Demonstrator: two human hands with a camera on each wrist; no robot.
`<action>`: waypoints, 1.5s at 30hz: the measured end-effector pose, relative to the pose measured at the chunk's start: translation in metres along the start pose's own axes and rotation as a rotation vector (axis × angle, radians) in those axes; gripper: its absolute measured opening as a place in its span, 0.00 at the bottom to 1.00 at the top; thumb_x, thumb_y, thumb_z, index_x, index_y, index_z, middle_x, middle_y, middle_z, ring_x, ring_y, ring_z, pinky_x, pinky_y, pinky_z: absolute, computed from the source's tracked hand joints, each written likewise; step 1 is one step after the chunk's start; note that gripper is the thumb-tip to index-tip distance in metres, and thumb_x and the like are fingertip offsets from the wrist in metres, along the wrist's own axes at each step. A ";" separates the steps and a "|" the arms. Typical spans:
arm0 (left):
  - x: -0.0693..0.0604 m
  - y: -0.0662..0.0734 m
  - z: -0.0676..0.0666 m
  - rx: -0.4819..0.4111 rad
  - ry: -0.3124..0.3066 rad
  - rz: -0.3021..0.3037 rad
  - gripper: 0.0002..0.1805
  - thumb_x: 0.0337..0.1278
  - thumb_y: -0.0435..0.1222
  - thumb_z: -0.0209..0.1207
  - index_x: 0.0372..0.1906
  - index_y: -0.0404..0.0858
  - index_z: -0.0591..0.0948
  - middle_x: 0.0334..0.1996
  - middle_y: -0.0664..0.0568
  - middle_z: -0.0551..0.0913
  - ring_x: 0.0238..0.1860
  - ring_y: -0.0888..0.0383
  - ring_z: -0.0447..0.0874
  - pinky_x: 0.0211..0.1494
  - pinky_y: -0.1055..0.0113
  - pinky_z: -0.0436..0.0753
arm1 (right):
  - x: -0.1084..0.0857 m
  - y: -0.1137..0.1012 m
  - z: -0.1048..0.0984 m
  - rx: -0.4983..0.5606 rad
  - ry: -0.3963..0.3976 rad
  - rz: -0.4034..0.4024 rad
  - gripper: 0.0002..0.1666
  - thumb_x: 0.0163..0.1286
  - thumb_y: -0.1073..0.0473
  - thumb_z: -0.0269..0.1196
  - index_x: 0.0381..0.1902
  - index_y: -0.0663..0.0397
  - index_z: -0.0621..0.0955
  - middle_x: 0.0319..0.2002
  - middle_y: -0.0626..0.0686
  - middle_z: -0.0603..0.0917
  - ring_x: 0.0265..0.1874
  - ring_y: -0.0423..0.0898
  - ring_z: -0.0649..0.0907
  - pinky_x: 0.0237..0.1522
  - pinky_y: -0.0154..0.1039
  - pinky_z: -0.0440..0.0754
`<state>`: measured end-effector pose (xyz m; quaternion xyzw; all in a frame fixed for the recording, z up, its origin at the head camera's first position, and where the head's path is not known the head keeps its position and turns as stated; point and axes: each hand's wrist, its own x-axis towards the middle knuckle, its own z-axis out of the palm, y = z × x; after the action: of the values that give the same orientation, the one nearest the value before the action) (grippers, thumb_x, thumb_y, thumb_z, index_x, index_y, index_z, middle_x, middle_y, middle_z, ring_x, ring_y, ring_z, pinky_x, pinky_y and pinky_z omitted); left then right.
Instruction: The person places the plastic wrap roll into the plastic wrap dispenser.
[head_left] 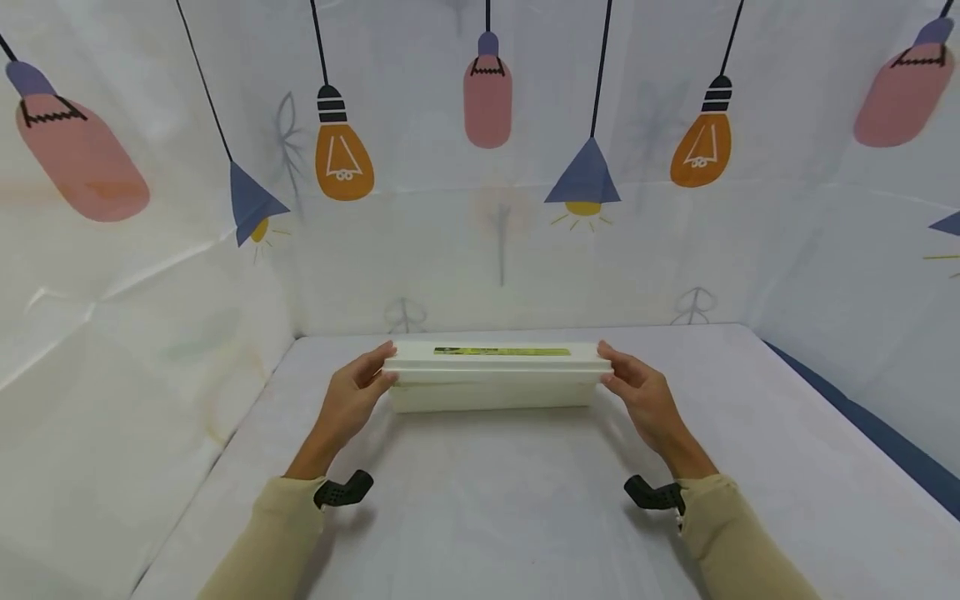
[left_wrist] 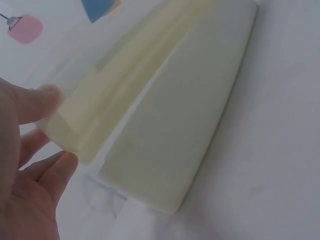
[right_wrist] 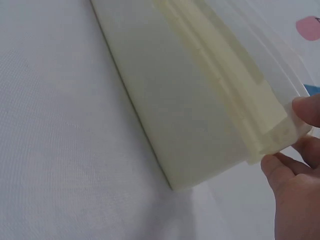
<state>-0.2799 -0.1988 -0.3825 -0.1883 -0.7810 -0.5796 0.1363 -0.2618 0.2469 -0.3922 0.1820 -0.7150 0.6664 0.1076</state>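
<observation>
A long, pale white lidded box stands on the white-covered table, its long side facing me in the head view. Its lid (head_left: 498,364) has a narrow yellow-green label (head_left: 502,352) along the top. At the lid's left end, my left hand (head_left: 348,398) pinches it between thumb and fingers. My right hand (head_left: 647,400) grips the opposite end the same way. The box body (head_left: 491,397) is under the lid, its base on the table. In the left wrist view, a thin pale line separates the lid (left_wrist: 112,87) from the body (left_wrist: 165,120). The box's inside is hidden.
White sheets printed with hanging lamps and bulbs (head_left: 344,158) enclose the table (head_left: 480,517) at the back and both sides. A blue strip (head_left: 862,417) runs along the table's right edge. Both wrists carry black straps with camera mounts (head_left: 345,489).
</observation>
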 end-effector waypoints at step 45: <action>-0.006 -0.018 0.008 0.073 0.063 0.042 0.16 0.60 0.19 0.62 0.54 0.23 0.79 0.69 0.39 0.70 0.70 0.45 0.67 0.63 0.62 0.74 | 0.016 0.018 0.014 -0.140 0.045 0.056 0.27 0.72 0.76 0.57 0.67 0.74 0.69 0.75 0.62 0.61 0.74 0.58 0.61 0.62 0.26 0.68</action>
<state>-0.2830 -0.1963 -0.4027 -0.1813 -0.7930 -0.5532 0.1797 -0.2820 0.2316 -0.4035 0.1392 -0.7620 0.6214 0.1173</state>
